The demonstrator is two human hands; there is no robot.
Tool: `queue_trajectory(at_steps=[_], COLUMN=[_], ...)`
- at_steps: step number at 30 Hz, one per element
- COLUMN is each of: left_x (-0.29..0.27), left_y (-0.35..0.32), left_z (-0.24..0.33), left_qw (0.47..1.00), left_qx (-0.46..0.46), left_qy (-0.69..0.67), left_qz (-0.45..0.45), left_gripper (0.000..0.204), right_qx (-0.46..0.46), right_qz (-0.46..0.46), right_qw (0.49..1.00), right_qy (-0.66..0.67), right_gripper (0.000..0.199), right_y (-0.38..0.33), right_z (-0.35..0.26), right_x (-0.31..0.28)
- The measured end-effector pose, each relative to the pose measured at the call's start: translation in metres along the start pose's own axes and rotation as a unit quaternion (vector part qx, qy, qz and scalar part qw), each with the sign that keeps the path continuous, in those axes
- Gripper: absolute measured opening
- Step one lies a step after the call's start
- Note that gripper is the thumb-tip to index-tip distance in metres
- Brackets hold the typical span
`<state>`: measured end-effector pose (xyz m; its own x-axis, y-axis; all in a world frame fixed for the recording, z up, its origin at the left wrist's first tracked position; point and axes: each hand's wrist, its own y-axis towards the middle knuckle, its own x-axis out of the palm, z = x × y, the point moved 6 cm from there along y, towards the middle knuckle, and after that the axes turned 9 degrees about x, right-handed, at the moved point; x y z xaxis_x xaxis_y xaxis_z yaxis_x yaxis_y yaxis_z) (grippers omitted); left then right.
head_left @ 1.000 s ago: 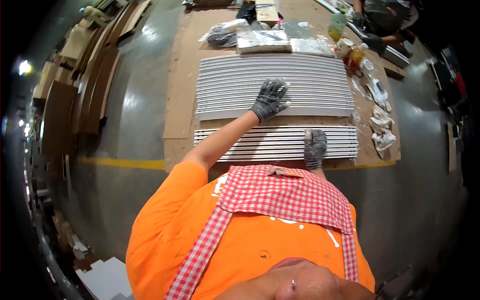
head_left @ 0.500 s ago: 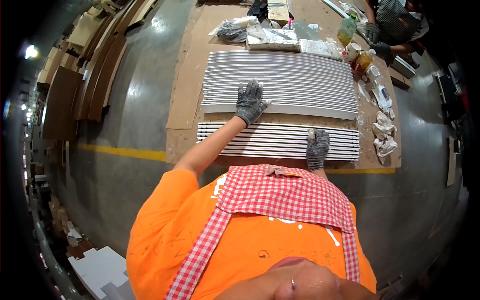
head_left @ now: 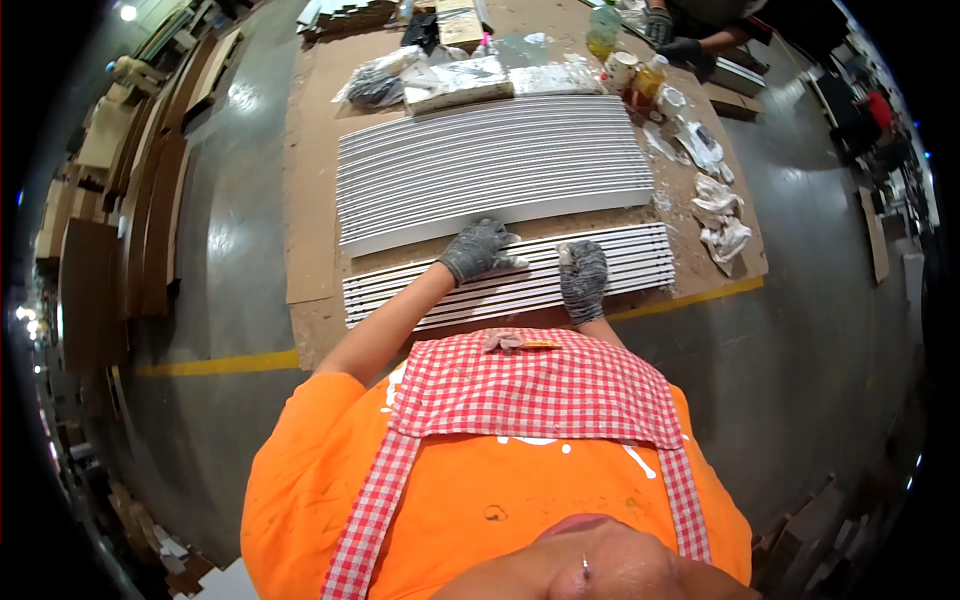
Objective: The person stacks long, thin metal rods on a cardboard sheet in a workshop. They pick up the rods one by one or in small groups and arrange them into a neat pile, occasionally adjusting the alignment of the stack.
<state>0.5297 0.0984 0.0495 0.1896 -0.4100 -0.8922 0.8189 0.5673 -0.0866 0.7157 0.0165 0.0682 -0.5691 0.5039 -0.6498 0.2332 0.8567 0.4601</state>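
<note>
Two groups of slim white strips with dark gaps lie side by side on the table: a wide far group (head_left: 490, 160) and a narrower near group (head_left: 630, 258). My left hand (head_left: 476, 252), in a grey knit glove with whitened fingertips, rests over the gap between them. Its fingers are spread, with the lower ones over the near strips. To its right, my right hand (head_left: 584, 280), gloved alike, lies on the near strips with its fingers curled in. Whatever it may hold is hidden under the fingers.
Brown sheeting covers the table (head_left: 312, 200). Paint-smeared white blocks (head_left: 460, 85) and a plastic bag (head_left: 378, 82) stand behind the strips. Bottles (head_left: 648, 82) and crumpled rags (head_left: 722, 225) line the right side. A co-worker's gloved hands (head_left: 680, 50) show at the far right.
My left hand has come back from the middle of the far strips to their near edge. My right hand has shifted left along the near strips. The view has turned a little.
</note>
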Motion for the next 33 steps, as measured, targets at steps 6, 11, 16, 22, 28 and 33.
queue_trajectory(at_steps=[6, 11, 16, 22, 28, 33], left_x=[0.008, 0.003, 0.012, 0.002, -0.018, -0.01], left_y=[0.0, -0.001, 0.003, 0.014, 0.006, 0.0], left_z=[-0.019, -0.017, -0.023, -0.014, -0.009, -0.006], left_qw=[1.0, 0.999, 0.999, 0.998, 0.999, 0.996], left_qx=[-0.004, 0.024, -0.029, -0.007, 0.016, -0.023], left_qy=[0.006, 0.01, -0.02, -0.03, 0.045, 0.075], left_qz=[-0.018, 0.024, -0.033, -0.053, -0.025, -0.029], left_gripper=[0.06, 0.056, 0.092, 0.061, 0.061, 0.07], right_qx=[0.002, 0.005, 0.007, 0.026, 0.043, 0.013], right_qz=[-0.009, -0.003, 0.004, -0.008, -0.036, -0.015], right_qw=[1.0, 1.0, 1.0, 0.999, 0.998, 1.0], right_qy=[0.027, 0.027, 0.026, 0.021, 0.009, 0.014], right_gripper=[0.017, 0.017, 0.019, 0.02, 0.021, 0.023], right_y=[0.002, 0.003, 0.003, 0.003, 0.002, 0.003], right_z=[-0.003, -0.002, -0.006, -0.004, 0.0, -0.008], right_x=[0.004, 0.003, 0.0, -0.003, 0.005, -0.002])
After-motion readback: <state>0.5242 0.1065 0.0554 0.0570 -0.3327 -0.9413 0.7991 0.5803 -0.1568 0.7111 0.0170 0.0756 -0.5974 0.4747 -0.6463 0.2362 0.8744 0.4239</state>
